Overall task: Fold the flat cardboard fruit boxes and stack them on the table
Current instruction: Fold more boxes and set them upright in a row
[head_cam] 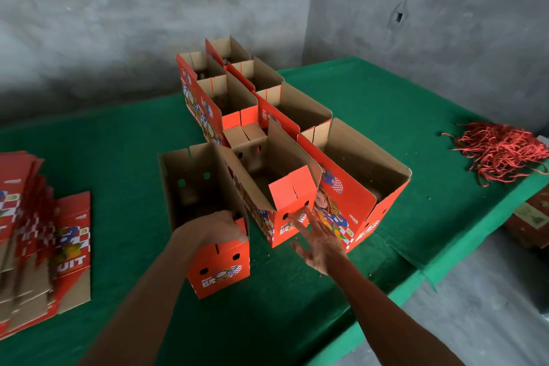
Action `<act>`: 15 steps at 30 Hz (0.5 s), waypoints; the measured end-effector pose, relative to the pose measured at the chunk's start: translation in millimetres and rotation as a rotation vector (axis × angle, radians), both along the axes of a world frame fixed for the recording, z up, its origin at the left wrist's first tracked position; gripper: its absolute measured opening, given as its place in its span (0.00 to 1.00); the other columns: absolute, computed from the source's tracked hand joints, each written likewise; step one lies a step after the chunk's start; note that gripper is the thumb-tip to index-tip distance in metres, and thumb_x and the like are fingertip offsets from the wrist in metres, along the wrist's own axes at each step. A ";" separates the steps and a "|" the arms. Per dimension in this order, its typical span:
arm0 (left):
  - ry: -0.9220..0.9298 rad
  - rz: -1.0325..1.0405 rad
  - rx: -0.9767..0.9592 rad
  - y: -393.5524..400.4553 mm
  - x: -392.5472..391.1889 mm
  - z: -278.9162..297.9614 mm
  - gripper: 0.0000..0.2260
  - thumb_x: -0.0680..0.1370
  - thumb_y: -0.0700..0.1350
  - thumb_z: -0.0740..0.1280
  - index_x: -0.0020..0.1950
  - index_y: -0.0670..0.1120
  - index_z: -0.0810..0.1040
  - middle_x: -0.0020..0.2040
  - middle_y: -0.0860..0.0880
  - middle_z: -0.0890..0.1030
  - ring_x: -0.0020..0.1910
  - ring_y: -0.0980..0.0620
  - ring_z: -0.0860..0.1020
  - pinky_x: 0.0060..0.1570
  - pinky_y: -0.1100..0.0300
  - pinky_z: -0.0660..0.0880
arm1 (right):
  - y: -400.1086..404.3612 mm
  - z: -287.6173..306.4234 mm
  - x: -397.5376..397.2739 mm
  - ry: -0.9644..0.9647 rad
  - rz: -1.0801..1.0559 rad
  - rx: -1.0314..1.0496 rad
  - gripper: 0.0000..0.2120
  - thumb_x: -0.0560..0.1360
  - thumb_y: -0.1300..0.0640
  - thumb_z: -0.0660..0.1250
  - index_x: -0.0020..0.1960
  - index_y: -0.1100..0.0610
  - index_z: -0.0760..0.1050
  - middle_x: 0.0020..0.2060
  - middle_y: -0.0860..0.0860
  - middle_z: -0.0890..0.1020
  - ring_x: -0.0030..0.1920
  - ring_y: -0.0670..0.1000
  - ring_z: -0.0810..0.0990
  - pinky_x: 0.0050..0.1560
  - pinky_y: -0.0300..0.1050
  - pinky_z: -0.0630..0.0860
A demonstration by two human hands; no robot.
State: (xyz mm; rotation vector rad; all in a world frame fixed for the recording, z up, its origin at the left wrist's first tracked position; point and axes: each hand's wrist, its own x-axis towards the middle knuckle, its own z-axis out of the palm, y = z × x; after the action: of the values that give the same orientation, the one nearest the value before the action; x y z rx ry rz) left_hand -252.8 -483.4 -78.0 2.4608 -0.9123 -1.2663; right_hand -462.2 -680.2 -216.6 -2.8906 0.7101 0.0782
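Four curled fingers of the left hand hook over the near top edge of the nearest folded box, low in the centre of the frame, gripping it. Just right of it, the right hand hangs with fingers spread and straight, its fingertips near a second folded box. More open boxes stand behind on the green table. Flat boxes lie stacked at far left; red cords lie piled at right.
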 end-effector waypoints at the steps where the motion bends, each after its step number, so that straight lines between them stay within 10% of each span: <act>1: -0.005 0.004 -0.016 -0.4 -0.8 -1.3 0.16 0.72 0.53 0.73 0.59 0.54 0.78 0.37 0.50 0.80 0.38 0.50 0.79 0.57 0.49 0.79 | -1.1 0.1 2.7 -0.003 0.004 -0.001 0.33 0.83 0.34 0.52 0.81 0.35 0.37 0.83 0.53 0.36 0.83 0.60 0.51 0.75 0.59 0.68; 15: -0.022 -0.061 -0.029 -4.6 -4.5 1.0 0.19 0.77 0.50 0.70 0.68 0.56 0.73 0.48 0.51 0.79 0.48 0.51 0.78 0.62 0.47 0.77 | -13.1 2.8 36.3 -0.041 0.047 0.014 0.31 0.84 0.37 0.55 0.83 0.38 0.46 0.84 0.54 0.42 0.82 0.59 0.55 0.78 0.57 0.63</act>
State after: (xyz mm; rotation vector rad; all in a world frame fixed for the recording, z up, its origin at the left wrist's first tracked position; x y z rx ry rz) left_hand -257.3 -488.0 -77.0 2.4466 -1.0111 -1.2384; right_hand -425.9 -693.3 -213.8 -2.8873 0.6319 0.0296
